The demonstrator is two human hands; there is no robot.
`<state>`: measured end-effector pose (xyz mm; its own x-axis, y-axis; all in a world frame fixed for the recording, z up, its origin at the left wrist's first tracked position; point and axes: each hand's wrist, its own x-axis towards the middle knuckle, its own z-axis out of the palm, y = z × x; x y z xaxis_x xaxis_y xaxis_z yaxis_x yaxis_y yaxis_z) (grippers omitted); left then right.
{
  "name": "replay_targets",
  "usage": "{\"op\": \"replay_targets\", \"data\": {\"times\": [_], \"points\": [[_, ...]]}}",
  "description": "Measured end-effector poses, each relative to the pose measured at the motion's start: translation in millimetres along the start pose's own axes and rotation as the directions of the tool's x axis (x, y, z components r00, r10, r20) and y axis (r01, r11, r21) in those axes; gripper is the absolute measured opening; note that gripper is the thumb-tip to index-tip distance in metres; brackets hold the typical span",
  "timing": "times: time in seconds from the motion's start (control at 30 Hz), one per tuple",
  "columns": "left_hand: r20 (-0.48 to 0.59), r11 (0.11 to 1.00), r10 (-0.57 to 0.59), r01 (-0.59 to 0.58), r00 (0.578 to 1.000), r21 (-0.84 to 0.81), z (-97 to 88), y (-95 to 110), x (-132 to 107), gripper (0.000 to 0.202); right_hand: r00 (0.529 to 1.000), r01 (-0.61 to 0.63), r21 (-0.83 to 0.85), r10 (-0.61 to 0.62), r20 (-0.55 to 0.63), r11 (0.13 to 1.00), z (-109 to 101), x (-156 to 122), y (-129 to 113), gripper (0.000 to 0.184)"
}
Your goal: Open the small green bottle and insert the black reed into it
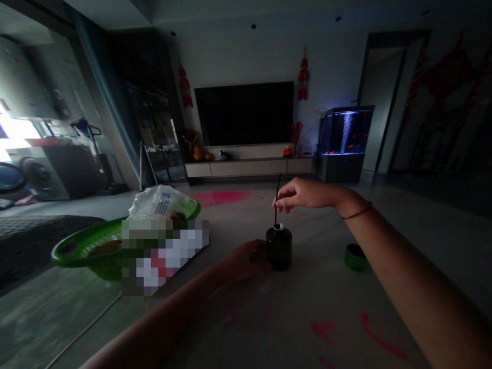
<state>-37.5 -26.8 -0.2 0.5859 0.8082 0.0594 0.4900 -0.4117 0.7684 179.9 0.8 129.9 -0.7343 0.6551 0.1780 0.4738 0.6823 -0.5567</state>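
Two hands work at a dark green bottle that stands upright on the pale surface, which is smeared with red marks nearer the person than the bottle. The left hand lies against the bottle's left side, its fingers curled around the lower body. The right hand hangs just above and slightly right of the bottle's mouth, its fingers pinched on a thin black stick. The stick's long axis runs almost vertically, with its lower end at the bottle's pale neck and its top rising above the fingertips. A green cap sits right of the bottle, well apart. Left of the bottle stands a green basket with a plastic bag in it.
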Motion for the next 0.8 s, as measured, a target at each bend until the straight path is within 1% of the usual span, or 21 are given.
{"op": "replay_targets", "data": {"times": [0.17, 0.3, 0.5, 0.63, 0.8], "points": [[-0.017, 1.0, -0.019, 0.019, 1.0, -0.014, 0.7, 2, 0, 0.05, 0.998, 0.028, 0.013, -0.027, -0.057, 1.0, 1, 1, 1, 0.023], [-0.014, 1.0, -0.022, 0.021, 1.0, -0.014, 1.2, 5, -1, 0.047, 0.995, 0.043, 0.047, -0.039, -0.095, 0.998, 3, 3, -2, 0.02], [-0.038, 0.998, -0.027, 0.029, 0.999, 0.06, -0.4, 8, -3, 0.049, 0.997, 0.034, 0.008, -0.033, -0.073, 0.999, 8, 5, -9, 0.018], [-0.039, 0.997, -0.027, 0.03, 0.999, 0.072, -0.6, 8, -2, 0.048, 0.998, 0.034, -0.023, -0.035, -0.045, 0.999, 14, 10, -9, 0.018], [-0.027, 0.998, -0.018, 0.02, 0.999, 0.057, -0.2, 9, -3, 0.045, 0.999, 0.013, -0.048, -0.015, -0.039, 0.999, 20, 14, -8, 0.018]]}}
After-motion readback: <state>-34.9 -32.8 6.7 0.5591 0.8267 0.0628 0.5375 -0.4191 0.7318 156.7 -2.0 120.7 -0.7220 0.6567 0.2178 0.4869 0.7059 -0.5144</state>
